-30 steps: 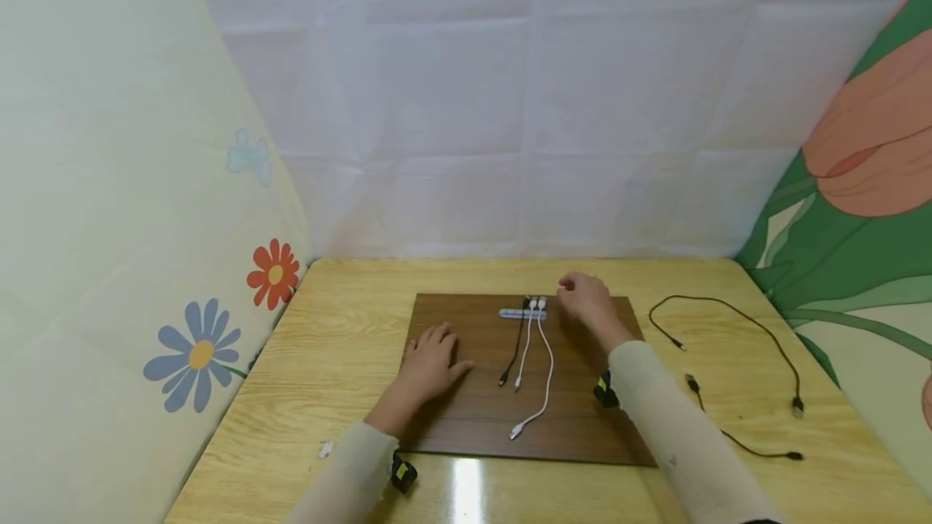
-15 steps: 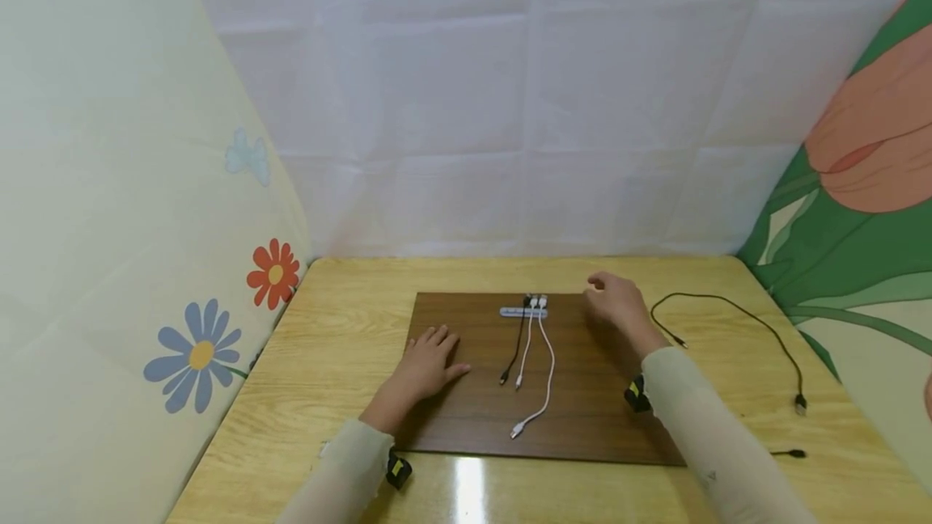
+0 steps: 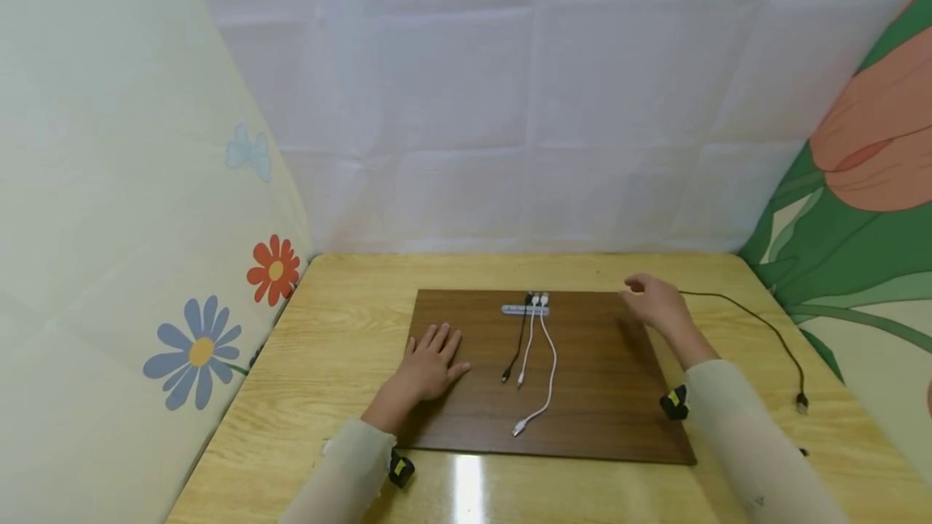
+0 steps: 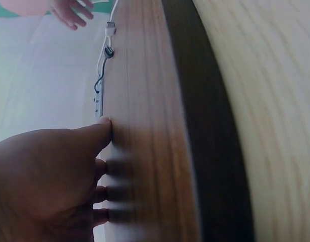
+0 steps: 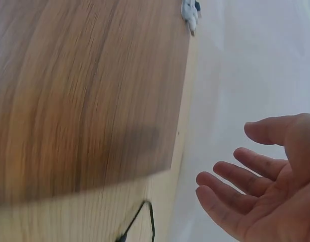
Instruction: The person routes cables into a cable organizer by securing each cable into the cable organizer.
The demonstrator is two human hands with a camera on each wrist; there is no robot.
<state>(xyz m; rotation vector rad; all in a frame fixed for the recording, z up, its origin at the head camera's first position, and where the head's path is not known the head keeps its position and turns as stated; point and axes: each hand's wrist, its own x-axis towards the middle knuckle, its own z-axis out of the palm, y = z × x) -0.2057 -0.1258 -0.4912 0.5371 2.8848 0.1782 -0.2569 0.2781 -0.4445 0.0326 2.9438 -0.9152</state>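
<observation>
Brown wood-grained board (image 3: 604,395), white cables (image 3: 520,427), black cables (image 3: 506,375)

The rectangular brown wood-grain board (image 3: 604,399) lies flat; the left hand (image 3: 428,370) rests on its left portion. A pale blue strip (image 3: 514,310) lies near the far edge. Three cables extend from the strip's right end toward the near edge: a short black cable (image 3: 521,344), a short white cable (image 3: 528,340) and a longer, curving white cable (image 3: 555,362). Plug seating is too small to verify. The right hand (image 3: 655,302), fingers loosely bent, is positioned near the board's far right corner.
</observation>
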